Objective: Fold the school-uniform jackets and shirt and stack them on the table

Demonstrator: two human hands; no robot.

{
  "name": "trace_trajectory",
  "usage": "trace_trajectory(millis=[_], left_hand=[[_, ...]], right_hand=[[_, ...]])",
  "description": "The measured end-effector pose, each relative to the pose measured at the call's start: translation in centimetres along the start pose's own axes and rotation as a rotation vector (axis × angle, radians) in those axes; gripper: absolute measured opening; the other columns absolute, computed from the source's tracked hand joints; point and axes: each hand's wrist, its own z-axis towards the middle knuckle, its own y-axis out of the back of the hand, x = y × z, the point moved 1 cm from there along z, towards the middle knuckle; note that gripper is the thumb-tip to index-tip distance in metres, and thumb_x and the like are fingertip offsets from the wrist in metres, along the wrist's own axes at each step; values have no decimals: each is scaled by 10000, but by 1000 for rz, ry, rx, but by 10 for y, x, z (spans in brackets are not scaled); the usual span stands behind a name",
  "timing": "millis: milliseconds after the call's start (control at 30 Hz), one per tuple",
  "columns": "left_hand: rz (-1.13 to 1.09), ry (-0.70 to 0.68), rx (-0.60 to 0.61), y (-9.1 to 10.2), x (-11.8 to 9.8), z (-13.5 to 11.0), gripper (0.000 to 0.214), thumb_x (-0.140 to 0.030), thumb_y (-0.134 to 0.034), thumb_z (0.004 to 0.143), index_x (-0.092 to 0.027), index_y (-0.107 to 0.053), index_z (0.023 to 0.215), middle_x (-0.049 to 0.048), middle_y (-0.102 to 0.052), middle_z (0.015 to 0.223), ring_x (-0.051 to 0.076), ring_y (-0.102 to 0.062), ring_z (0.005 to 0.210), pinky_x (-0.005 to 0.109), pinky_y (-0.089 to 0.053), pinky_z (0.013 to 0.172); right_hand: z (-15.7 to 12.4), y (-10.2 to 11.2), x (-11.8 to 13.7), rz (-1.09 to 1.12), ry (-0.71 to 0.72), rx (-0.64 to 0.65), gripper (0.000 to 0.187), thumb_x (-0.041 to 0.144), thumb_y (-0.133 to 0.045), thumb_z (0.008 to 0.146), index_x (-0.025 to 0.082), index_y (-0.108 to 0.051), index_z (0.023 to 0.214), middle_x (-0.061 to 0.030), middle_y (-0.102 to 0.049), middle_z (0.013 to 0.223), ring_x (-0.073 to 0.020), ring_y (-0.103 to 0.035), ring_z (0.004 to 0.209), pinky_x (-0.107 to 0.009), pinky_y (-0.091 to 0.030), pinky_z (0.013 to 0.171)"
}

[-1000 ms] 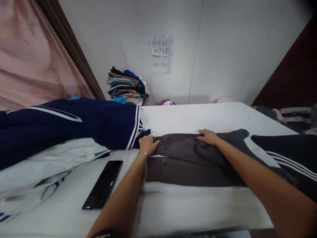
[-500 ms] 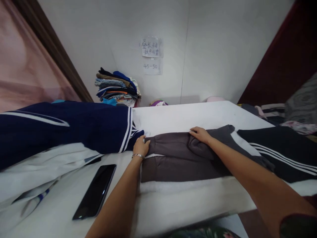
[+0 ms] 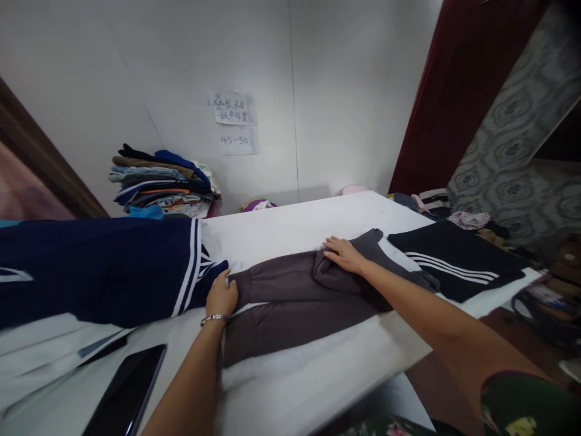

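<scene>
A dark grey garment (image 3: 290, 297) lies folded across the white table (image 3: 295, 227). My left hand (image 3: 221, 297), with a thin bracelet at the wrist, is closed on the garment's left end. Over the raised fold near the middle, my right hand (image 3: 344, 254) presses down with its fingers stretched flat. The garment's right end runs under my right forearm toward a black garment with white stripes (image 3: 458, 263).
A navy garment with white stripes (image 3: 100, 269) lies to the left over white cloth (image 3: 40, 363). A black phone (image 3: 127, 393) rests near the front left. Folded clothes (image 3: 158, 188) are stacked by the wall under paper notes (image 3: 233, 121). More clothes (image 3: 454, 212) lie at the right.
The view has swung to the right, showing more of the room's right side. Both hands stay on the grey garment in about the same places.
</scene>
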Motion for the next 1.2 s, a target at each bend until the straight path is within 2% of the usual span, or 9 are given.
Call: trace_trajectory(millis=[133, 267, 400, 533, 633, 767, 867, 1000, 1200], left_hand=[[12, 1, 12, 0, 0, 0, 467, -227, -437, 851, -117, -540, 1294, 159, -582, 1305, 292, -563, 1176, 413, -440, 1001], [24, 5, 18, 1, -3, -1, 462, -235, -427, 851, -116, -553, 1279, 165, -587, 1297, 300, -565, 1172, 418, -441, 995], [29, 7, 38, 6, -1, 1, 465, -277, -461, 839, -134, -564, 1269, 150, -638, 1223, 296, -597, 1120, 414, -467, 956], [94, -19, 70, 24, -2, 0, 510, -368, -488, 822, -129, -563, 1266, 148, -653, 1169, 293, -629, 1029, 409, -491, 894], [100, -121, 34, 42, -23, -10, 495, -409, -472, 826, -130, -598, 1216, 144, -628, 1207, 268, -626, 1018, 381, -479, 906], [-3, -315, 132, 49, -88, -33, 431, -421, -505, 821, -182, -637, 1155, 80, -678, 1103, 215, -631, 960, 319, -469, 901], [-46, -468, 266, 30, -147, -49, 381, -414, -520, 832, -195, -653, 1115, 65, -687, 1073, 199, -626, 957, 303, -457, 905], [-34, -560, 350, -24, -203, -61, 347, -427, -540, 838, -190, -667, 1057, 89, -659, 1137, 223, -599, 1036, 319, -442, 910], [-89, -398, 349, -86, -214, -68, 215, -367, -670, 752, -183, -666, 862, 147, -631, 1051, 300, -560, 1067, 387, -415, 914]], right_hand=[[-11, 21, -51, -156, -200, -103, 513, 470, -424, 928, 191, -510, 1351, -133, -375, 1493, -311, -243, 1413, -575, -194, 1108], [-25, 9, -94, -164, -382, -2, 512, 510, -451, 907, 227, -532, 1325, -120, -425, 1464, -320, -284, 1395, -588, -208, 1099], [-32, -8, -106, -139, -372, -3, 488, 489, -452, 905, 229, -548, 1307, -102, -443, 1455, -309, -288, 1396, -586, -194, 1109], [-35, -6, -109, -96, -341, -65, 484, 450, -438, 906, 234, -528, 1329, -91, -470, 1436, -288, -327, 1380, -557, -249, 1104], [-40, 0, -113, -39, -264, -263, 457, 379, -442, 888, 206, -563, 1293, -100, -502, 1405, -268, -367, 1358, -506, -307, 1096], [-45, 1, -118, 43, -162, -531, 382, 237, -488, 783, 175, -669, 1113, -110, -617, 1258, -256, -508, 1227, -461, -363, 1077], [-45, -2, -119, 68, -210, -568, 433, 138, -464, 697, 170, -680, 1071, -98, -652, 1191, -244, -554, 1156, -448, -386, 1062], [-45, -4, -120, 74, -266, -575, 497, 100, -445, 648, 164, -676, 1083, -93, -647, 1201, -248, -543, 1169, -452, -383, 1064], [-48, -2, -119, 79, -318, -559, 523, 121, -431, 672, 162, -657, 1142, -93, -637, 1218, -253, -532, 1172, -453, -385, 1061]])
